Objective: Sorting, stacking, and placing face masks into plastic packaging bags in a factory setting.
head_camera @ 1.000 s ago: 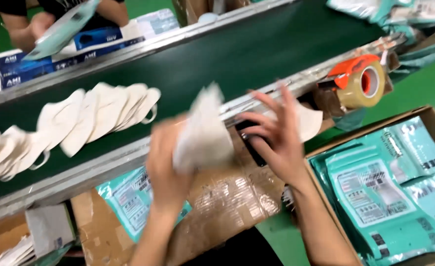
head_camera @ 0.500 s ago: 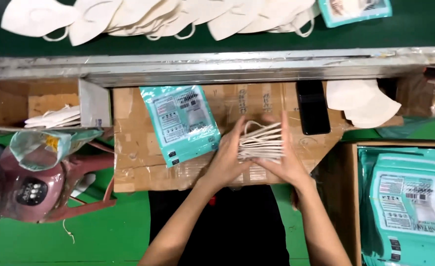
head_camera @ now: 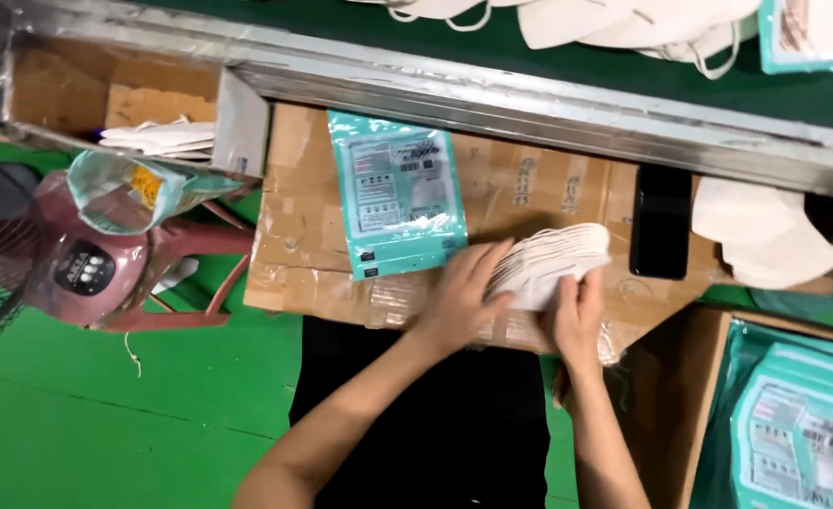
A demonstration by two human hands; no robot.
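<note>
Both hands now squeezing the stack of white face masks flat on the cardboard-covered table; left hand and right hand fingers clamped round it; stack's tilted vs half a sec ago, teal pouch just beside; looks squared up.

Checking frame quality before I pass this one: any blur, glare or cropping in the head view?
Head view: slightly soft overall, stack of white masks between left hand and right hand still readable; glare on the metal conveyor rail and teal pouch; carton of pouches cropped at right.
</note>
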